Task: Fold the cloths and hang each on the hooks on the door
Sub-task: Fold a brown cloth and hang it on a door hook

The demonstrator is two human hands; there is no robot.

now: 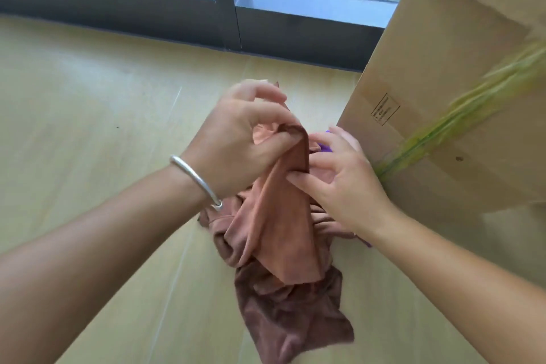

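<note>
Your left hand (245,139) is raised above the floor (88,115), fingers curled. Thumb and forefinger pinch the top edge of the brown cloth (277,216) at its dark hem, and the cloth hangs down from that pinch in a long narrow fold. A silver bangle (196,180) sits on your left wrist.

Your right hand (339,183) is just beside the left, lower and to its right. Its fingertips pinch the side edge of the same hanging fold, a little below the hem; the remaining fingers are loosely bent around the cloth. Both hands therefore grip the one cloth, close together, almost touching.

The cloth: rust-brown, soft, smoother and lighter on the face turned toward you. Below your hands it is not folded. It bunches into a crumpled heap and trails down toward you, the lowest part darker and wrinkled, lying on the floor or very near it; which one cannot be told.

Behind your right hand, a small patch of something purple (325,147) shows, and another sliver under your right wrist. Too little is visible to name it.

To the right of your right hand stands a large cardboard box (443,83) with a streak of yellow-green tape (461,121) across it. Beyond your hands, a dark window frame (224,9) meets the floor.
</note>
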